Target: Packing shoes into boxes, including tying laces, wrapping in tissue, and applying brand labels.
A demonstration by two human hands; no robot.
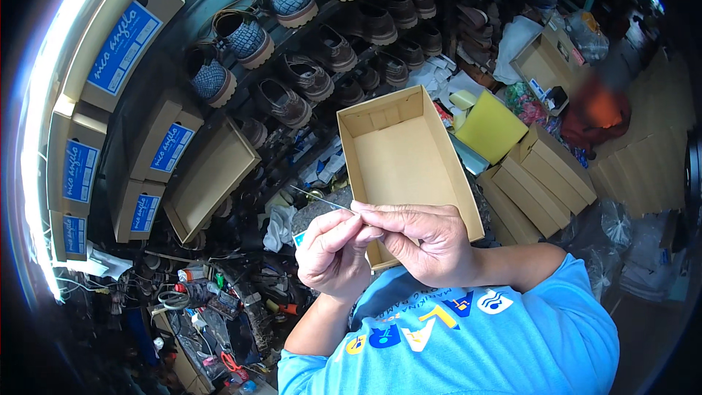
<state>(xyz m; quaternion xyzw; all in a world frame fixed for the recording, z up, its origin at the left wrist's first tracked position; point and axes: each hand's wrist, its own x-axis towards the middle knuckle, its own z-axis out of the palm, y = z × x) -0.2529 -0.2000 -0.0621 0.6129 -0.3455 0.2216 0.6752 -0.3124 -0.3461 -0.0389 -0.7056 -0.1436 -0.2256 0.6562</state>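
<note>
My left hand (334, 254) and my right hand (433, 240) meet fingertip to fingertip, both closed in a pinch. Out of the pinch a thin, pale strip (319, 198) sticks up to the left; it is too slender to tell its exact kind. Just beyond my hands stands an open, shallow cardboard box (398, 168), tan inside, with nothing seen in it. The hands cover part of its near edge.
Shoe boxes with blue labels (123, 47) are stacked at left, by a tilted box lid (208, 183). Shoes (281, 0) line racks behind. At right lie a yellow sheet (491, 128) and several cardboard boxes (537, 183). Cluttered tools (219, 303) fill the lower left.
</note>
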